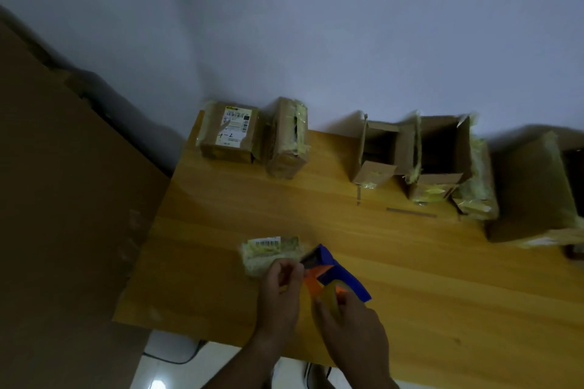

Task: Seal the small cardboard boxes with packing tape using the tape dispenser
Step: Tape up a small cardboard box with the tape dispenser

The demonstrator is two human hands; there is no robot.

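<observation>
Blue and orange tape dispenser (331, 271) low over the wooden tabletop (410, 278), near its front edge. Right hand (354, 325) curled round the dispenser's rear and tape roll, gripping it. Left hand (279, 287) just left of the dispenser's nose, fingers bent and seemingly pinching the tape end, though blur hides the detail. Small tape-wrapped box (268, 251) with a barcode label touching the dispenser's front, lying flat. Far beyond the dispenser, against the wall: labelled sealed box (229, 133) and taped box (287, 139) side by side to the left; two open boxes (379, 148) (442, 151) to the right, flaps up, interiors dark, contents not discernible. Larger brown box (531, 189) at far right.
</observation>
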